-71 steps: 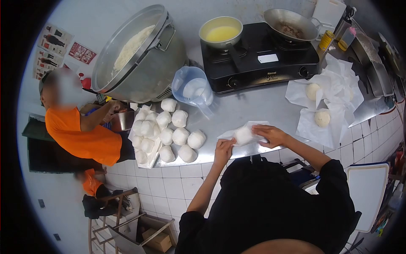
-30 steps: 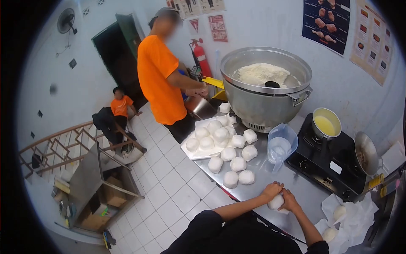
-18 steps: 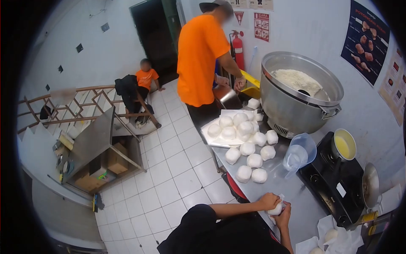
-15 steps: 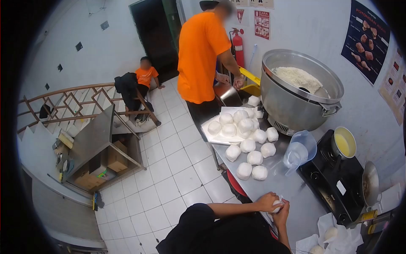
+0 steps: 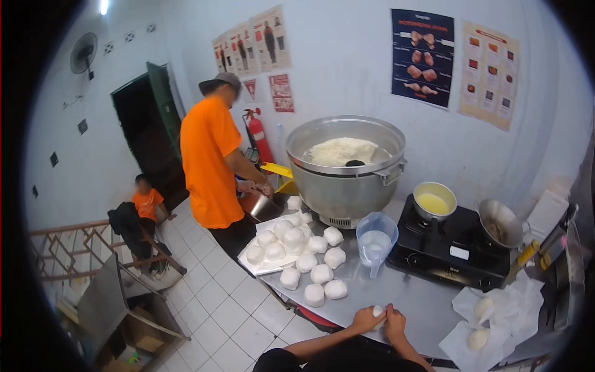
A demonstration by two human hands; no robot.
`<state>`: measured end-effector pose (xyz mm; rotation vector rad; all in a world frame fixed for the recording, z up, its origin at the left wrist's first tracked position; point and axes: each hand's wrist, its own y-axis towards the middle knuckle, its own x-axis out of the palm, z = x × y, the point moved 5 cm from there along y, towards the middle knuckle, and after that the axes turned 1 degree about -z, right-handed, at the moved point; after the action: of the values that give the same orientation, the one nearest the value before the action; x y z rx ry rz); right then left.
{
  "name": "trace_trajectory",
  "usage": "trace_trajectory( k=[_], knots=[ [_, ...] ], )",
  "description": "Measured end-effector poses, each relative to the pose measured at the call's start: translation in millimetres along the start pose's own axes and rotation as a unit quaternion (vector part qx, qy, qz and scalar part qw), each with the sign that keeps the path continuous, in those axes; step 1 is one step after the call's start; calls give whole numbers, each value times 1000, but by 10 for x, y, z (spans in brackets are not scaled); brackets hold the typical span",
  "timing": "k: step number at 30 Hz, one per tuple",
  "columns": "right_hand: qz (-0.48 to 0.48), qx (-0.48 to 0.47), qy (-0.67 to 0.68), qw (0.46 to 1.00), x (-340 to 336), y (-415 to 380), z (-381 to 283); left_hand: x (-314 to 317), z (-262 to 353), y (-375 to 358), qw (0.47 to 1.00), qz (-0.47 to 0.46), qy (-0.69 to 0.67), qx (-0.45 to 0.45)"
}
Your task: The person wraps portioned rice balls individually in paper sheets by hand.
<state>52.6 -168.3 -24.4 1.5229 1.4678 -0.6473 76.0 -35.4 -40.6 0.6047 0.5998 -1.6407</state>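
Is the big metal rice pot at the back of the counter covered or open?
Open. The big round metal pot has no lid on it; white rice shows heaped inside, with a dark ladle resting in it.

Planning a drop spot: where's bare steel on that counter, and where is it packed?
Bare steel table lies between the wrapped rice balls, the plastic jug, the stove and both hands, which clasp one ball. Crowded: the ball cluster by the big rice pot, and the paper sheets at right.

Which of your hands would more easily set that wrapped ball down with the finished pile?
Probably the left hand. Both hands clasp the wrapped ball, but the pile of wrapped balls lies on the left hand's side of the steel counter, so the right hand would cross over.
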Motion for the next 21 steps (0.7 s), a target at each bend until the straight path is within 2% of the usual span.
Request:
trace_trajectory(
  k=[4, 7, 9, 10, 12, 15, 16, 18, 19, 20, 21],
  knots=[
    [18, 19, -1, 1000, -25, 70, 26, 74, -36, 83, 993, 11, -71, -96],
    [56, 41, 149, 986, -71, 131, 94, 220, -147, 85, 960, 0, -199, -197],
    [10, 113, 257, 960, -14, 111, 184, 262, -182, 140, 922, -26, -297, -248],
    [-16, 143, 311, 940, 51, 117, 214, 231, -150, 161, 927, -14, -296, -230],
    [13, 210, 434, 876, 210, 146, 337, 170, -62, 210, 934, 17, -296, -197],
    [62, 279, 610, 739, 371, 138, 330, 183, -47, 282, 919, 105, -310, -221],
    [80, 299, 663, 682, 377, 131, 263, 186, -30, 330, 927, 95, -306, -195],
    [99, 311, 700, 635, 462, 131, 235, 95, 42, 407, 943, 67, -292, -145],
    [114, 324, 717, 607, 522, 90, 242, 32, 75, 399, 954, 30, -258, -151],
    [74, 291, 688, 660, 569, 115, 322, -74, 181, 370, 963, -15, -220, -157],
    [41, 264, 657, 705, 489, 96, 300, -96, 149, 404, 973, -7, -180, -145]
  ],
)
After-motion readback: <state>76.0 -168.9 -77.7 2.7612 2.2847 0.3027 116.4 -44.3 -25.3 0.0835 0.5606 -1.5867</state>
